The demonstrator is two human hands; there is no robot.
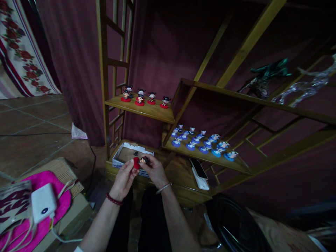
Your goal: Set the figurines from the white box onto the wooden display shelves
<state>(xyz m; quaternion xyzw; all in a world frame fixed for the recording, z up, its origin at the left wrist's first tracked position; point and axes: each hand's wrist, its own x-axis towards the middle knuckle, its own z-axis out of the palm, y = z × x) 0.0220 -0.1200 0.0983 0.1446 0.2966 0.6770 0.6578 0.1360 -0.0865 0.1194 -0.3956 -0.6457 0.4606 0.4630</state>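
In front of the shelf unit, my left hand (pixel 125 177) pinches a round red base (pixel 137 163). My right hand (pixel 154 170) grips a small black-haired figurine (pixel 143 160) close beside that base; whether the two are joined I cannot tell. Behind both hands lies a shallow white box (pixel 122 153) with a small dark piece (pixel 135 153) inside. Several similar figurines on red bases (pixel 140 99) stand on the upper left shelf (pixel 147 110). More figurines, on purple and blue bases (pixel 190 146), stand in rows on the shelf to the right.
A phone (pixel 198 169) and a white device (pixel 201 182) lie on the low wooden board at right. Green and clear horse-like ornaments (pixel 273 77) stand higher up. A white power bank (pixel 43 203) sits on pink cloth at left. A large black round object (pixel 233 220) is at lower right.
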